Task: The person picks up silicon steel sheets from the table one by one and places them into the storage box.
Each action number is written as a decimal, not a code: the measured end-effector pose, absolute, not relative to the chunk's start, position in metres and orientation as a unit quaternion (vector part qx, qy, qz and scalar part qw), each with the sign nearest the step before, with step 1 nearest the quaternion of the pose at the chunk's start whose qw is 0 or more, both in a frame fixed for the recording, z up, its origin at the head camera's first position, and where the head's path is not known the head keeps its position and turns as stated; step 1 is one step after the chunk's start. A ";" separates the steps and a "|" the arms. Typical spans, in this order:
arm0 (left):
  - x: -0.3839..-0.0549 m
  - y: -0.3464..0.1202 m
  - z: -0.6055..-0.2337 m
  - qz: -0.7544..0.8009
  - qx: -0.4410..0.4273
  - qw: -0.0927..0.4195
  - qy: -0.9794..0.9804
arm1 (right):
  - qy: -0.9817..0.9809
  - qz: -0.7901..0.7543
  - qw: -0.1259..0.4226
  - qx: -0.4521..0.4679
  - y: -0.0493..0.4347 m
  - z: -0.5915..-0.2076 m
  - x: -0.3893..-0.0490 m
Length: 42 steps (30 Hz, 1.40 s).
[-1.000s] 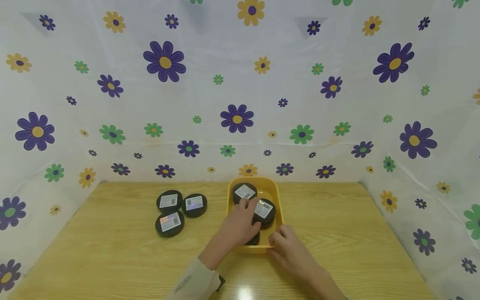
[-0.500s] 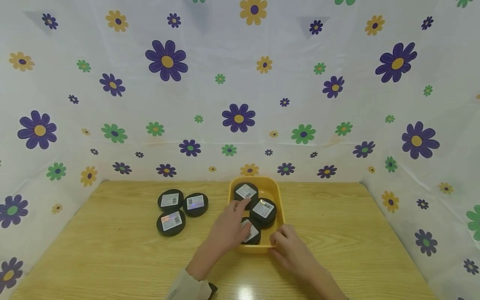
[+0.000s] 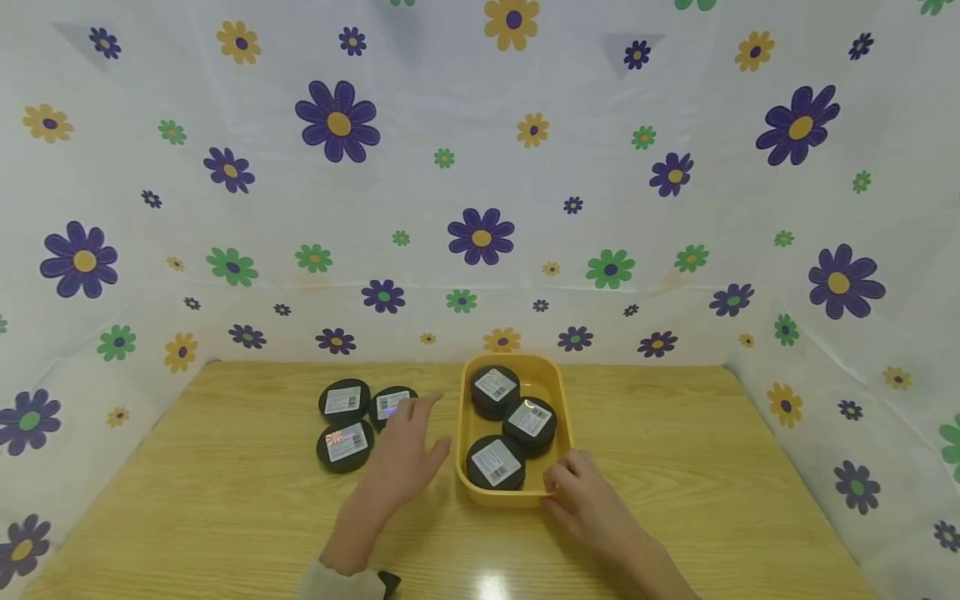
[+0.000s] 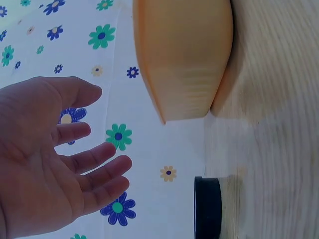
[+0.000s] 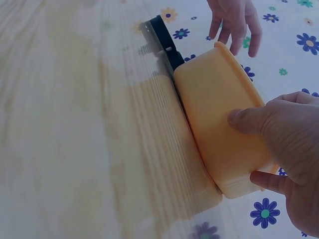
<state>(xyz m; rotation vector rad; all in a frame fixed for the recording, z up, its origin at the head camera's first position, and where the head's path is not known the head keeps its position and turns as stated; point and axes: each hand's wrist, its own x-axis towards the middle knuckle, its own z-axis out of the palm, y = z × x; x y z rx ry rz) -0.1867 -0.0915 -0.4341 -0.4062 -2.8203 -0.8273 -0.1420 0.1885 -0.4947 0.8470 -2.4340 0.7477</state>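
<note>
A yellow plastic tub (image 3: 510, 500) stands on the table, holding three round black containers with white labels: one at the back (image 3: 495, 392), one in the middle (image 3: 529, 425), one at the front left (image 3: 496, 463). At its front right corner my right hand (image 3: 592, 504) pinches the rim, thumb on the outer wall in the right wrist view. My left hand (image 3: 399, 458) is in the air left of the tub, fingers spread and holding nothing. Three more such containers cluster on the table: a rear left one (image 3: 344, 401), a front one (image 3: 345, 445), and a right one (image 3: 390, 403), partly hidden behind my left fingers.
The wooden tabletop (image 3: 675, 450) runs back to a white cloth (image 3: 420, 192) printed with flowers, which also stands along both sides. In the left wrist view, a black container's edge (image 4: 208, 209) shows below the tub.
My left hand has let go of the front left container in the tub and moved left, out over the table. My right hand keeps its hold on the rim.
</note>
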 end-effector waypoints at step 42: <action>-0.191 -0.205 -0.425 -0.272 0.030 0.045 -0.961 | -0.891 0.261 0.219 0.300 0.188 -0.494 -0.141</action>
